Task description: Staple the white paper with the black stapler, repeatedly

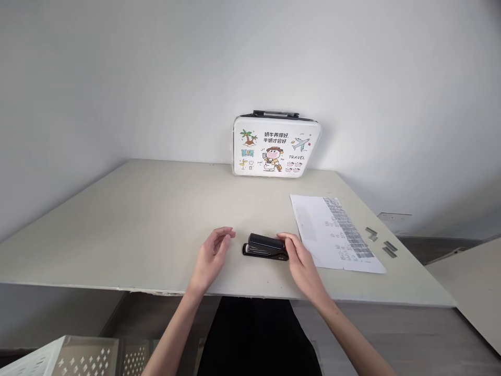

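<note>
A black stapler (pixel 266 246) lies on the table near its front edge, its nose pointing left. My right hand (pixel 299 258) grips the stapler's rear end between thumb and fingers. To the left of the stapler, my left hand (pixel 213 256) hovers with fingers slightly curled and apart, holding nothing and not touching the stapler. Beyond my right hand lies a printed sheet of paper (pixel 313 224) with a dark column of small blocks. Several strips of staples (pixel 390 252) rest on the table right of the paper.
A white carrying case (pixel 250 141) with cartoon prints stands upright against the wall at the back of the pale table (pixel 136 224). Below the table's front edge at left are white perforated baskets (pixel 86 360). A wall socket plate (pixel 395 216) shows at right.
</note>
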The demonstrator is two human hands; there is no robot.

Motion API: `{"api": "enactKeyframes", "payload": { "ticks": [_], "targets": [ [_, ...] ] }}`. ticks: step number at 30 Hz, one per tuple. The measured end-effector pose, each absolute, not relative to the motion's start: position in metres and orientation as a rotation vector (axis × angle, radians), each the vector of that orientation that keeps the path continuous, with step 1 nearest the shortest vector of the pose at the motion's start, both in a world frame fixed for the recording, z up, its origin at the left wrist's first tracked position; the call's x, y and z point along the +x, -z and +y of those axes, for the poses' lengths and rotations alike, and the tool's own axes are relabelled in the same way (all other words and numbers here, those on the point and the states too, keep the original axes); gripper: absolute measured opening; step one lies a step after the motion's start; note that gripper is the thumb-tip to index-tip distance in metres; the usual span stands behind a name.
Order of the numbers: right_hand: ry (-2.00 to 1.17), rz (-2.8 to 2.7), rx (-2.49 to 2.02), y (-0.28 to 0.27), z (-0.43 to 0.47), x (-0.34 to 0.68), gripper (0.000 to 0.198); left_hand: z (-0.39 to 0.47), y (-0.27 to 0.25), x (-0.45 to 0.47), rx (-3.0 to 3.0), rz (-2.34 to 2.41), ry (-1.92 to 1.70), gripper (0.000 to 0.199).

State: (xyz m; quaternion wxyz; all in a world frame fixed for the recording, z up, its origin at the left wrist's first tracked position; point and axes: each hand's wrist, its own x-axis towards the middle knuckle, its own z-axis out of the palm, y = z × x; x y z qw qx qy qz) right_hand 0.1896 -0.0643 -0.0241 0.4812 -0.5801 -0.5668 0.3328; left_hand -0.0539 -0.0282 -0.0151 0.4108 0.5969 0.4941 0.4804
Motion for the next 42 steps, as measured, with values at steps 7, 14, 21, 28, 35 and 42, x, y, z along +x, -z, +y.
{"api": "enactKeyframes", "payload": {
  "ticks": [7,14,21,28,35,42],
  "targets": [
    [-0.776,-1.282,-1.396,0.038,-0.067,0.186,0.041,-0.027,0.017,-0.053,1.466,1.239,-1.23,0.032],
    [-0.749,-1.321,-1.389,0.037,-0.069,0.19,0.041,-0.028,0.014,-0.052,1.399,1.257,-1.252,0.033],
    [-0.746,-1.468,-1.409,0.033,-0.07,0.185,0.038,-0.03,0.009,-0.052,1.372,1.271,-1.257,0.033],
    [-0.58,-1.6,-1.319,0.032,-0.075,0.184,0.021,-0.032,0.004,-0.046,1.098,1.165,-1.331,0.032],
    [-0.006,-1.842,-0.878,0.017,-0.087,0.183,0.046,-0.039,-0.012,-0.025,0.33,0.847,-1.116,0.033],
    [0.063,-2.061,-0.831,0.009,-0.09,0.189,0.042,-0.042,-0.009,-0.023,0.358,0.789,-1.07,0.025]
  ]
}}
